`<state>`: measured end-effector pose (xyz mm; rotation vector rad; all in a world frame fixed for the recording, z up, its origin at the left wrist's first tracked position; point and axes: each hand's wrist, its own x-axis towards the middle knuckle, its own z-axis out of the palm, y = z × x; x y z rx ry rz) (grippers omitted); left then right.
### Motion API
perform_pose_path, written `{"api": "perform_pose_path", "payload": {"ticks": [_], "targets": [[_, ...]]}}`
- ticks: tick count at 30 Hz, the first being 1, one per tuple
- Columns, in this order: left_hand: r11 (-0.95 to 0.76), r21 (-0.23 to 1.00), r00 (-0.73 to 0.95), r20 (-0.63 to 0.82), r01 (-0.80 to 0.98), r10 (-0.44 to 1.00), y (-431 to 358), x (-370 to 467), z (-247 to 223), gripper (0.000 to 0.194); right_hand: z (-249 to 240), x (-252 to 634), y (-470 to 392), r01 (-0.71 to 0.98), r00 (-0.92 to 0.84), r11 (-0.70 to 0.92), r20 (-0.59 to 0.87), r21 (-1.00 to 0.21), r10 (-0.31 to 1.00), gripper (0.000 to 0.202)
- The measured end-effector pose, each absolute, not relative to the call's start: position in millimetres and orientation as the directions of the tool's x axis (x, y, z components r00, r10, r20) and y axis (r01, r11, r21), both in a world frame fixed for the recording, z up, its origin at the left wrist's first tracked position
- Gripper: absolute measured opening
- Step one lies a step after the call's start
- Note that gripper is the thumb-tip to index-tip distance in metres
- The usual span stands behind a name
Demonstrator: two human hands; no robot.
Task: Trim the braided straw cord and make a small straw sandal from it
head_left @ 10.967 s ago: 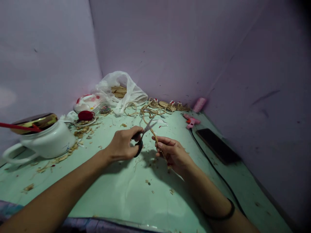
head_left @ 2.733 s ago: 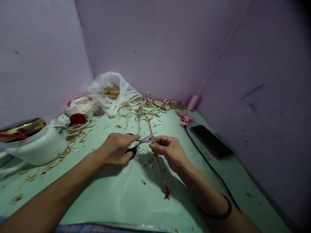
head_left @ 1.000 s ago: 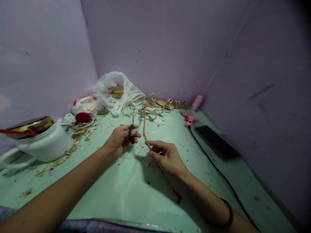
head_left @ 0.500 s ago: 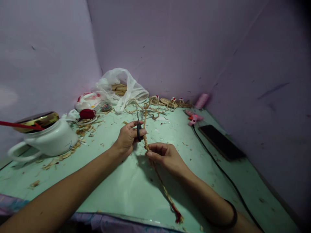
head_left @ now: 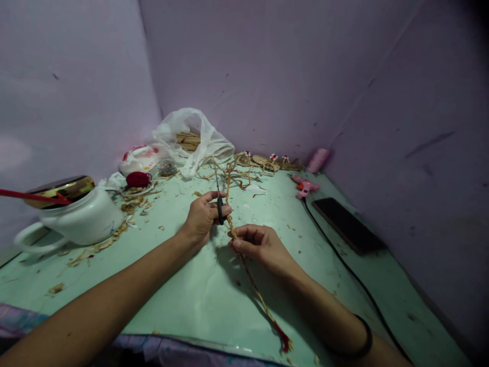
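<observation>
A braided straw cord [head_left: 252, 281] runs from the pile at the back, past both hands, down to a red-wrapped, frayed end near the front edge. My left hand [head_left: 204, 214] is closed on a pair of black-handled scissors [head_left: 220, 208], blades pointing away from me. Its thumb also presses against the braid. My right hand [head_left: 257, 244] pinches the same braid between thumb and fingers, a little nearer to me. The thin scissor blades lie close beside the cord; whether they touch it I cannot tell.
On the left stand a white mug [head_left: 86, 219] with a gold lid and red yarn [head_left: 138, 179]. A plastic bag [head_left: 214, 142] holds straw strips. At right lie a pink glue gun [head_left: 305, 187] with a black cable and a phone [head_left: 349, 224]. Straw scraps litter the table [head_left: 171, 295].
The cord's red end has swung slightly to the right. Both hands keep their hold in almost the same place.
</observation>
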<state>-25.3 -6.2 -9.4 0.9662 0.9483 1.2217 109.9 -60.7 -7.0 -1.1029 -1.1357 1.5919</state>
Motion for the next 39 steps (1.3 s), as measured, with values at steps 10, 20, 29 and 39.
{"api": "perform_pose_path", "payload": {"ticks": [10, 20, 29, 39], "targets": [[-0.49, 0.737, 0.39, 0.327, 0.464, 0.861, -15, -45, 3, 0.036, -2, 123, -55, -0.251, -0.065, -0.196, -0.185, -0.948, 0.98, 0.025], [-0.742, -0.125, 0.705, 0.449, 0.658, 0.55, -15, -61, 7, 0.05, 11, 135, -51, -0.316, -0.031, -0.104, -0.099, -0.943, 0.995, 0.031], [-0.701, -0.247, 0.714, 0.473, 0.669, 0.516, -21, -61, 7, 0.051, 9, 131, -53, -0.21, 0.046, -0.083, -0.095, -0.974, 0.994, 0.022], [-0.704, -0.22, 0.73, 0.329, 0.676, 0.598, -21, -60, 9, 0.053, 12, 131, -54, -0.088, 0.041, -0.03, -0.033, -0.996, 0.999, 0.014]]}}
